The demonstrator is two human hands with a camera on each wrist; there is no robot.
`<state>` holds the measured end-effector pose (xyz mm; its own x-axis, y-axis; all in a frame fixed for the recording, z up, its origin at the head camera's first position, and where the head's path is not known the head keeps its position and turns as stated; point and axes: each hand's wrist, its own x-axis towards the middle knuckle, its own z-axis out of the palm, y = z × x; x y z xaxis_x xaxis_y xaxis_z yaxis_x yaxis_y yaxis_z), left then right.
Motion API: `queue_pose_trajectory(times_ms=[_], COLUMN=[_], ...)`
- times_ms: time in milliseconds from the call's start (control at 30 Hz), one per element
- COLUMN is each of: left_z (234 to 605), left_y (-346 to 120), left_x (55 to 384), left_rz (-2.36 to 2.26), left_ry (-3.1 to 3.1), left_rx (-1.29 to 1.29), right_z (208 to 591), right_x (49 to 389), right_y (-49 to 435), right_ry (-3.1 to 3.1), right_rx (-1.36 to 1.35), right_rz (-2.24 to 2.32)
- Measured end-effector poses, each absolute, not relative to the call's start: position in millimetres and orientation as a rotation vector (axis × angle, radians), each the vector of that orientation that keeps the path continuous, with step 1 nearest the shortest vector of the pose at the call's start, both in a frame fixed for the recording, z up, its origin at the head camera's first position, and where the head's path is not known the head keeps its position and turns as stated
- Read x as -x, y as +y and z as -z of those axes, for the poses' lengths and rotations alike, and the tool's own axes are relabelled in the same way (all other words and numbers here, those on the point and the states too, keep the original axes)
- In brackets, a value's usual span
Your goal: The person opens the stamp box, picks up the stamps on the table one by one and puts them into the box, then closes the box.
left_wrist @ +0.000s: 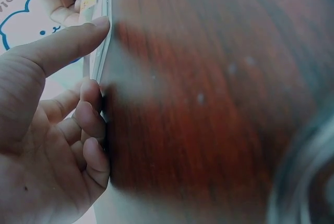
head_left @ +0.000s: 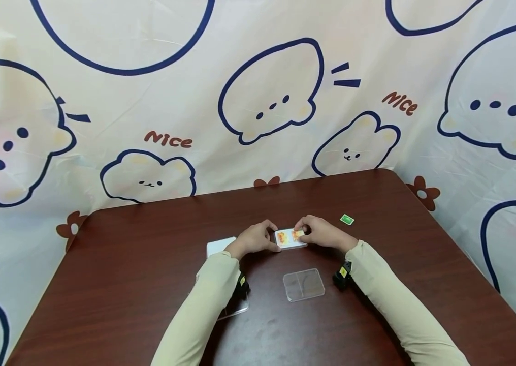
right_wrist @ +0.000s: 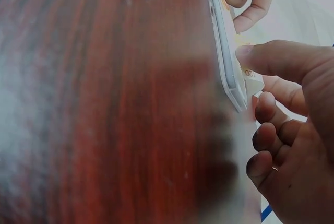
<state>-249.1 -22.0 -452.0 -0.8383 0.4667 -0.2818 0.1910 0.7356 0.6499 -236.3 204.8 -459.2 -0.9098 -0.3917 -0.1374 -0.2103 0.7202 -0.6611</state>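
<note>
A small flat white case [head_left: 291,247] with clear edges lies on the table in front of both hands, an orange picture on its left half. My left hand [head_left: 253,238] holds the case at its left end, the thumb along the near edge and the fingers behind it. At the right end, my right hand [head_left: 323,232] pinches a small orange-printed card [right_wrist: 250,73] between thumb and forefinger, over the case top. In the right wrist view this card's corner stands out past the case [right_wrist: 225,38]. The other fingers of that hand are loosely curled.
A clear plastic lid [head_left: 304,285] lies nearer the body. Beside the left wrist is a white flat piece [head_left: 219,246], with another clear plastic case [head_left: 235,309] partly under the left forearm. A small green card [head_left: 347,219] lies beyond the right hand. Patterned cloth [head_left: 258,101] hangs behind the table.
</note>
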Motion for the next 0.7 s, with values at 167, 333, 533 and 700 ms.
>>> queue_pose_trajectory(times_ms=[167, 333, 533, 700], left_z=[452, 452, 452, 448], left_y=[-22, -22, -21, -24], left_x=[248, 249, 251, 248], left_rz=[-0.875, -0.867, -0.869, -0.912], left_ry=[2.498, 2.500, 2.504, 2.467], left_rx=[-0.497, -0.492, -0.496, -0.501], right_z=[460, 461, 460, 457], right_x=[237, 236, 238, 235], right_y=[205, 206, 211, 219], right_ry=[2.662, 2.660, 2.668, 2.674], right_rx=[0.480, 0.476, 0.477, 0.406], right_rz=[0.960, 0.961, 0.978, 1.073])
